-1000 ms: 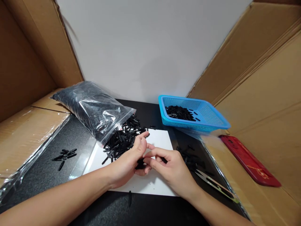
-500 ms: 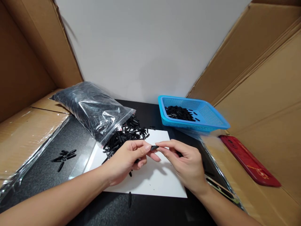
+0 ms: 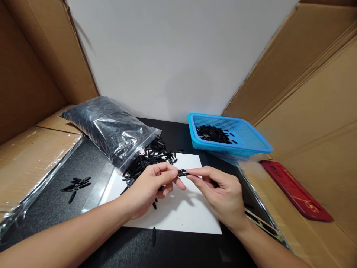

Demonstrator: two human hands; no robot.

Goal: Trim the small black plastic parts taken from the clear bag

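My left hand [image 3: 149,186] and my right hand [image 3: 220,193] meet above a white sheet [image 3: 181,216], and both pinch one small black plastic piece [image 3: 182,172] by its ends between thumb and forefinger. More black pieces seem tucked under my left hand's curled fingers. Just behind the hands a pile of black pieces [image 3: 147,160] spills from an open clear bag [image 3: 108,128]. A blue basket [image 3: 251,143] at the back right holds a heap of the same pieces.
Several loose black pieces [image 3: 76,184] lie on the dark mat at the left, and one [image 3: 153,235] lies near the sheet's front edge. Thread snips [image 3: 262,223] rest by my right wrist. A red flat object [image 3: 295,190] lies on cardboard at the right. Cardboard walls enclose both sides.
Both hands rose from the sheet, where they were bunched together, and now hold a single black piece stretched between their fingertips. Little has moved in the last half second.
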